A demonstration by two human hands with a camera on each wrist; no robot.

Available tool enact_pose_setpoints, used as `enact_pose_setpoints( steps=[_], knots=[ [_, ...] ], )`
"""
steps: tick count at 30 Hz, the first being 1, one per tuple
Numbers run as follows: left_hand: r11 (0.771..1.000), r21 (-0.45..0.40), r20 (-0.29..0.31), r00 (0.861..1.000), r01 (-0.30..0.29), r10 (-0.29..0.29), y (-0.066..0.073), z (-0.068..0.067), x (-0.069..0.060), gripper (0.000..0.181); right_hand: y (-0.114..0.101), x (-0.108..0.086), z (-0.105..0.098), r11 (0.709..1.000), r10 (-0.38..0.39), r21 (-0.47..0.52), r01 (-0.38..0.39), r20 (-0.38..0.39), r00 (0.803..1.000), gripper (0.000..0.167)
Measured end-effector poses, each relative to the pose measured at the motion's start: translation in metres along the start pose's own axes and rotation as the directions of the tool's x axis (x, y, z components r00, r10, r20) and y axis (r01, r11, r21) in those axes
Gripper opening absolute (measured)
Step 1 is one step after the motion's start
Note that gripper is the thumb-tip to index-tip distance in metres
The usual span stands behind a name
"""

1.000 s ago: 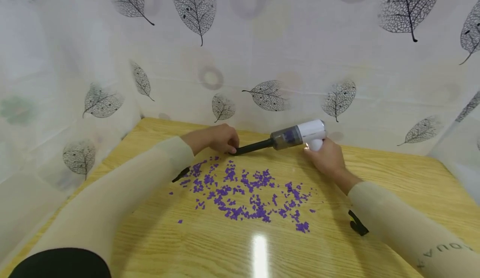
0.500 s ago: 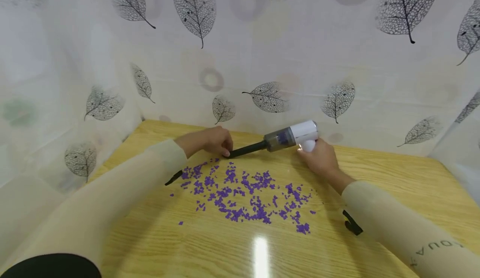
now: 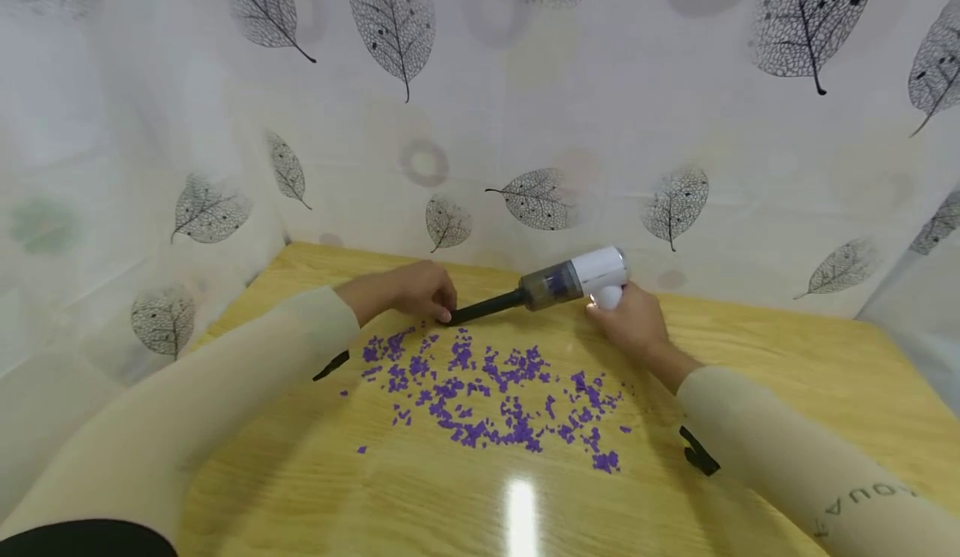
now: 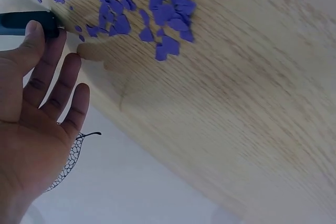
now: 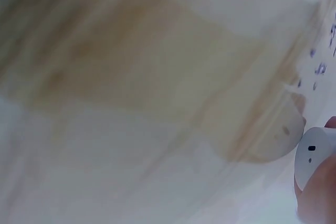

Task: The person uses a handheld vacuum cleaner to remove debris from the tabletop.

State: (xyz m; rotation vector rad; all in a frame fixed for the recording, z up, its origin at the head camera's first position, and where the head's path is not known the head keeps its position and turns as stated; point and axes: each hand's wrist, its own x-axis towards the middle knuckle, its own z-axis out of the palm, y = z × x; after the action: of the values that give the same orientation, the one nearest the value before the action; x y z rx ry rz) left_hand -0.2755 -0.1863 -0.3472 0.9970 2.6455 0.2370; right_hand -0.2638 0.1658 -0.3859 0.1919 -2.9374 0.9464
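Observation:
In the head view, a white handheld vacuum (image 3: 600,268) with a smoky clear dust cup (image 3: 551,284) is held low near the table's back edge. My right hand (image 3: 636,321) grips its handle; the right wrist view catches the white handle end (image 5: 310,150) and part of the hand. The long black nozzle (image 3: 487,307) points left and slopes down. At its tip, my left hand (image 3: 420,288) pinches it between thumb and index finger, while the other fingers extend loosely in the left wrist view. Purple paper scraps (image 3: 517,432) lie scattered in front of the nozzle.
The wood-grain table (image 3: 420,499) runs back to a pale curtain (image 3: 480,107) printed with leaves, which also hangs along both sides. Black straps (image 3: 701,451) show by both forearms. A bright light reflection (image 3: 521,515) sits on the near tabletop.
Both hands and the vacuum have shifted left and slightly toward me, the nozzle tip staying in the left hand's pinch. The purple scraps look about the same.

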Motion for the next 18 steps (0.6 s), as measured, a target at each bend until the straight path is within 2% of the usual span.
enact_pose_setpoints(
  steps=[6, 18],
  knots=[
    [0.999, -0.034, -0.016, 1.0, -0.008, 0.007, -0.002, 0.005, -0.007, 0.018, -0.002, -0.003, 0.003, 1.0, -0.015, 0.005, 0.015, 0.013, 1.0, 0.056],
    [1.0, -0.027, -0.037, 0.999, -0.006, 0.005, -0.008, 0.006, -0.025, 0.011, -0.012, -0.001, 0.008, 0.997, -0.078, 0.031, 0.077, 0.044, 0.996, 0.059]
  ],
)
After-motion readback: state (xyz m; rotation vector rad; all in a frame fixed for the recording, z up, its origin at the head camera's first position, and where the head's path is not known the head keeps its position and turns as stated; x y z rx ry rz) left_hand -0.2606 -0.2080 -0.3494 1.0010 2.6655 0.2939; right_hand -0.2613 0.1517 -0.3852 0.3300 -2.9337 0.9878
